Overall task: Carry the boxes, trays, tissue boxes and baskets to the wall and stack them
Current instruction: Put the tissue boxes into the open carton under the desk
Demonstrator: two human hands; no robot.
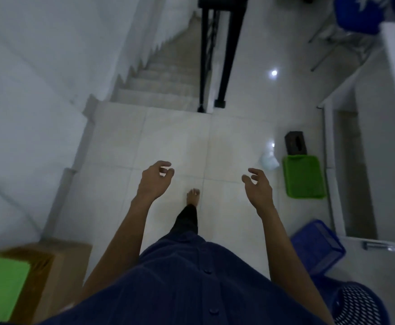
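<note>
Fingers (163, 163) loosely curled, left hand (153, 184), right hand (259, 191)

Below the left hand (154, 181) and right hand (258, 191): a dark navy, finely ribbed button-front shirt (180, 282) with matching round buttons (207, 270), above bare forearms (126, 231). Between the hands, a black trouser leg (187, 221) and bare foot (193, 195).

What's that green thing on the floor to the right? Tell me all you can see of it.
A green tray, seemingly plastic: rectangular, with rounded corners and a low raised rim. It lies flat on the tiled floor, close to a dark tissue box just beyond it. It looks empty.
</note>
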